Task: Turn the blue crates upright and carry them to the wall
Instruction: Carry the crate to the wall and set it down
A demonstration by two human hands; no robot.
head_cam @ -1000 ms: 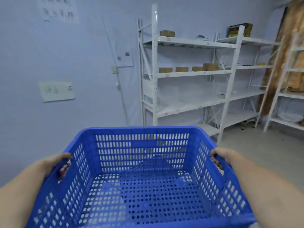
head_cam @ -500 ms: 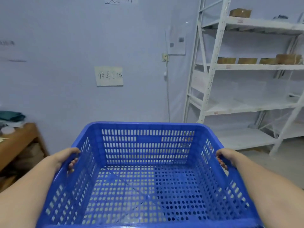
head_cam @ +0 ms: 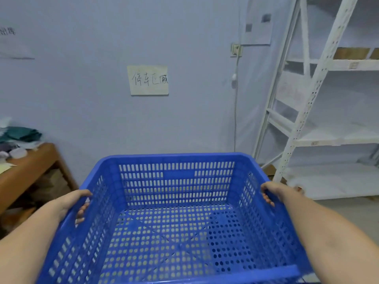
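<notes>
At the far left edge of the frame a wooden worktop (head_cam: 26, 171) carries folded dark green cloth (head_cam: 20, 135) and some pale odds and ends that are too blurred to name. Above it, in the upper left corner, faint dark writing (head_cam: 7, 31) sits on the wall (head_cam: 92, 48), too smeared to read.

In the lower left, the left hand (head_cam: 70, 202) holds the left rim of the blue crate (head_cam: 176, 201): the back of the hand lies over the edge and its fingers (head_cam: 82, 212) curl in under the rim, showing through the slotted side. The grip is closed round the rim.

The crate fills the lower middle of the frame, upright with its open top facing the camera, held off the floor between both arms. Its walls are slotted and its base is dotted with round holes. It is near the wall but not touching it.

Above the crate, in the middle of the frame, a cream paper sign (head_cam: 149, 80) is stuck to the wall with four handwritten Chinese characters, which look like 停车区域.

Further right a small wall socket (head_cam: 235, 50) has a white cord (head_cam: 235, 111) hanging down, and a pale sheet (head_cam: 257, 27) with two grey patches is above it.

In the lower right, the right hand (head_cam: 271, 191) grasps the right rim, fingers (head_cam: 267, 199) hooked over and under the edge, the grip closed on it.

White metal shelving (head_cam: 320, 78) stands along the right edge, with brown boxes (head_cam: 351, 53) on an upper shelf.
</notes>
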